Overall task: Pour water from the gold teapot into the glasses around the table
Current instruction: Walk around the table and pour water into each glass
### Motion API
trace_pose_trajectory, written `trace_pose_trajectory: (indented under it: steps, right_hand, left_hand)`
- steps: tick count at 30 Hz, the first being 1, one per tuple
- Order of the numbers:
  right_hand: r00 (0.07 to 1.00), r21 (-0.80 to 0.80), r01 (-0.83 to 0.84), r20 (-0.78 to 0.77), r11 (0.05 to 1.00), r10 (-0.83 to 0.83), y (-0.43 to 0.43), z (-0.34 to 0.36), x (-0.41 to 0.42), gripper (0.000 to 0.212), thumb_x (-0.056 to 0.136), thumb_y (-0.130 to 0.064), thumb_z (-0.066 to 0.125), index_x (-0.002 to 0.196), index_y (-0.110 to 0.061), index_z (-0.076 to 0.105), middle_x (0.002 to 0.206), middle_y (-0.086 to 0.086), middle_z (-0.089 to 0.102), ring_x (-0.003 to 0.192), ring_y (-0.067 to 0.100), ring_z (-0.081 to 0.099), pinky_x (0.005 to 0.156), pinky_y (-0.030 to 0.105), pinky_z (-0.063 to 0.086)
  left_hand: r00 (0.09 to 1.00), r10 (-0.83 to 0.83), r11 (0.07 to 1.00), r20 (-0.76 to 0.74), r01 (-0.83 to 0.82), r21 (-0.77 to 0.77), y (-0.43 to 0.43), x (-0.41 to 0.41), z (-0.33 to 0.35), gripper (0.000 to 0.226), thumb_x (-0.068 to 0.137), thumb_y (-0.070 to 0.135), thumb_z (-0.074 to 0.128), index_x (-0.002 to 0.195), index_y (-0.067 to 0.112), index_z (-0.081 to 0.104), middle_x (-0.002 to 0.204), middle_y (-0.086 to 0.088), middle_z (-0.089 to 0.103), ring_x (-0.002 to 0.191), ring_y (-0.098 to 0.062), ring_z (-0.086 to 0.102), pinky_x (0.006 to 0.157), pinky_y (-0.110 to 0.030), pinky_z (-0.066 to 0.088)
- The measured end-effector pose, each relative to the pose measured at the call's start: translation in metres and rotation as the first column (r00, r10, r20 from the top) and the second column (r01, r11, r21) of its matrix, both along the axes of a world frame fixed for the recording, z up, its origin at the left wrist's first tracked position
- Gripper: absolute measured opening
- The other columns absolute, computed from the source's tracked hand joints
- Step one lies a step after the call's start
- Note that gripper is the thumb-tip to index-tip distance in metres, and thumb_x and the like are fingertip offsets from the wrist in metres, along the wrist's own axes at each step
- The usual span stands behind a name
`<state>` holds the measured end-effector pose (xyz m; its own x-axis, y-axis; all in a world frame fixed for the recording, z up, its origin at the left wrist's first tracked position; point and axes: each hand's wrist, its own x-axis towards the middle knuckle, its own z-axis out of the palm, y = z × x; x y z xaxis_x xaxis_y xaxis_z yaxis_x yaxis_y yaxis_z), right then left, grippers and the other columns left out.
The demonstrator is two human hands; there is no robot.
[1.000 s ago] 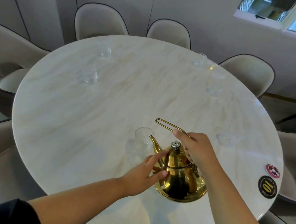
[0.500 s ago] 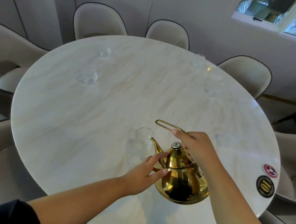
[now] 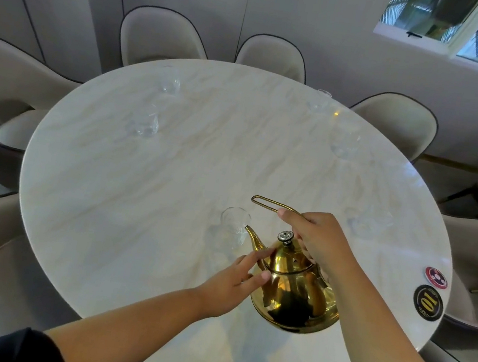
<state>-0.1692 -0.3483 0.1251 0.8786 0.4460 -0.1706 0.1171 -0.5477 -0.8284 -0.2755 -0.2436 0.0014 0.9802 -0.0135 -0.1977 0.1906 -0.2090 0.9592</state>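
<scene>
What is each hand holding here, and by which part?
The right hand grips the gold teapot by its wire handle; the left hand only touches its body.

Glossy gold metal teapot (image 3: 295, 294), clear glasses (image 3: 232, 226), polished marble table (image 3: 136, 196).

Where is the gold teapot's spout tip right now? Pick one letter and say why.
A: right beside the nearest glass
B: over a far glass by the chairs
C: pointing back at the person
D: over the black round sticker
A: the gold teapot, gripped by its handle in the right hand and touched on its side by the left hand, has its spout tip right beside the top of the nearest glass.
</scene>
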Motion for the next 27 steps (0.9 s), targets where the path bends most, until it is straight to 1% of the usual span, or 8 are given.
trace_pose_trajectory:
  steps: [3,5,8,11,16,19,24,27]
  right_hand:
    - [1.000,-0.001,0.000,0.005,1.000,0.000,0.001,0.002,0.000,0.047,0.086,-0.040,0.064,0.053,-0.013,0.043,0.043,-0.006,0.033,0.025,0.003,0.032,0.047,0.023,0.026]
    - [1.000,-0.004,0.002,0.004,1.000,-0.002,0.001,0.002,0.000,0.047,0.085,-0.040,0.064,0.054,-0.011,0.043,0.045,-0.004,0.032,0.025,0.004,0.031,0.047,0.023,0.026]
    - [1.000,-0.014,0.014,0.002,1.000,-0.014,0.001,0.003,0.000,0.049,0.085,-0.041,0.064,0.051,-0.013,0.044,0.037,-0.009,0.033,0.024,0.004,0.033,0.046,0.022,0.026]
    - [1.000,-0.022,0.010,0.006,1.000,-0.010,0.002,0.005,0.000,0.048,0.084,-0.042,0.064,0.050,-0.014,0.044,0.036,-0.010,0.032,0.024,0.004,0.032,0.046,0.022,0.027]
    - [1.000,-0.037,-0.004,0.005,0.999,0.004,0.006,0.010,0.000,0.046,0.085,-0.042,0.064,0.050,-0.017,0.048,0.028,-0.012,0.036,0.023,0.001,0.035,0.047,0.022,0.027]
    - [1.000,-0.051,-0.011,0.001,0.999,0.011,0.008,0.012,0.000,0.044,0.085,-0.043,0.063,0.051,-0.018,0.049,0.028,-0.013,0.038,0.023,0.001,0.036,0.047,0.021,0.028]
    - [1.000,-0.062,-0.015,0.003,0.998,0.016,0.009,0.014,0.001,0.044,0.084,-0.043,0.064,0.052,-0.017,0.049,0.028,-0.013,0.037,0.023,0.001,0.036,0.047,0.022,0.027]
    - [1.000,-0.064,-0.010,0.002,0.998,0.011,0.010,0.014,0.002,0.045,0.084,-0.044,0.064,0.052,-0.016,0.049,0.027,-0.013,0.036,0.023,0.001,0.035,0.047,0.021,0.027]
  left_hand:
    - [1.000,-0.001,1.000,0.003,0.001,-0.007,-0.001,0.000,-0.001,0.059,0.080,0.075,0.033,0.136,0.060,0.018,0.153,0.009,0.026,0.129,-0.008,0.044,0.113,-0.040,0.031]
    - [1.000,-0.004,1.000,0.004,0.004,-0.004,-0.002,0.000,-0.001,0.059,0.081,0.074,0.033,0.137,0.059,0.018,0.153,0.009,0.026,0.128,-0.007,0.043,0.113,-0.040,0.031]
    - [1.000,0.001,1.000,0.007,-0.001,0.001,-0.002,0.000,0.002,0.057,0.087,0.065,0.033,0.140,0.054,0.016,0.153,0.009,0.025,0.124,-0.002,0.041,0.112,-0.033,0.030]
    - [1.000,0.006,1.000,0.013,-0.006,-0.003,-0.003,-0.001,0.003,0.058,0.086,0.065,0.032,0.141,0.053,0.016,0.153,0.009,0.026,0.124,-0.001,0.039,0.111,-0.029,0.029]
    - [1.000,0.020,0.999,0.005,-0.020,-0.031,-0.003,0.000,0.001,0.060,0.083,0.070,0.032,0.140,0.054,0.017,0.154,0.009,0.025,0.131,-0.009,0.039,0.112,-0.033,0.029]
    - [1.000,0.030,0.999,-0.001,-0.030,-0.023,-0.004,0.001,0.002,0.059,0.084,0.068,0.031,0.140,0.054,0.017,0.154,0.009,0.024,0.128,-0.005,0.037,0.112,-0.031,0.027]
    - [0.999,0.033,0.999,0.000,-0.033,-0.024,-0.003,0.002,0.003,0.052,0.084,0.069,0.030,0.134,0.060,0.017,0.153,0.008,0.026,0.128,-0.005,0.036,0.114,-0.035,0.026]
    - [0.999,0.039,0.999,-0.002,-0.039,-0.026,-0.003,0.003,0.002,0.048,0.084,0.069,0.030,0.130,0.064,0.017,0.153,0.009,0.026,0.131,-0.006,0.034,0.112,-0.033,0.026]
